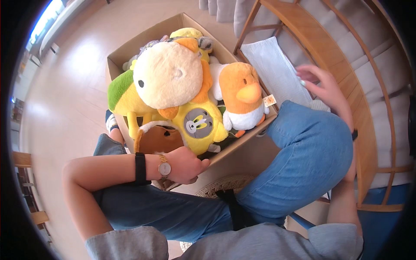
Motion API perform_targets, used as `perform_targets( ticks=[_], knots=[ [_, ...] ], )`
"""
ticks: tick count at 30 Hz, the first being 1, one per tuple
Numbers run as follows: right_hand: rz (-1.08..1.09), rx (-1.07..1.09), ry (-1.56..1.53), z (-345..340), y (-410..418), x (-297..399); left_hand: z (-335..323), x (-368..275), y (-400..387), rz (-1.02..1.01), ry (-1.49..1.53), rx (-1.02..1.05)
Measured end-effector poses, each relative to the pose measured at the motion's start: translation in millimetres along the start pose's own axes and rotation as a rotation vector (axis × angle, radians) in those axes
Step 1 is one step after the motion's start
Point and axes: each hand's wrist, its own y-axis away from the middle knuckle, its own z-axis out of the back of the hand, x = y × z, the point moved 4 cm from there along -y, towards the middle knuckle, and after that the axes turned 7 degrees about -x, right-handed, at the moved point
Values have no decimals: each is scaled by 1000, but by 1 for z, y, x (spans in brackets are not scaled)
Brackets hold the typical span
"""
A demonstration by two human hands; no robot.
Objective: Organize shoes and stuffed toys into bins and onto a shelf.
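A cardboard box [224,149] full of plush toys stands before me. My left hand [187,165], fingers curled, lies at the box's near edge beside a brown plush toy [161,139]; whether it grips the edge I cannot tell. Uppermost is a cream round plush toy [169,76]. A yellow plush toy with a grey cat face [198,123] lies below it, and an orange and white plush duck [242,91] leans at the right side. A green and yellow plush toy [125,94] is at the left. My right hand [313,81], fingers apart, is above a light cloth [276,68], holding nothing visible.
At the right stands a wooden frame [351,81] with grey cushions or fabric [373,71] behind it. A woven round seat or mat [224,185] shows below the box. Wooden furniture [22,159] is at the far left edge, and pale curtains [221,9] hang at the top.
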Motion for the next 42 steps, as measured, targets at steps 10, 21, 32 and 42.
perform_targets(
  ticks=[10,21,32,42],
  knots=[
    [682,668,330,-100,-102,78,6,0,3,111,12,154],
    [683,468,490,-142,-65,67,-12,-2,-9,294,-167,190],
    [693,379,447,-128,-55,66,85,6,-13,341,4,-652],
    [645,470,468,-142,-64,64,120,98,73,965,-252,-1576]
  ],
)
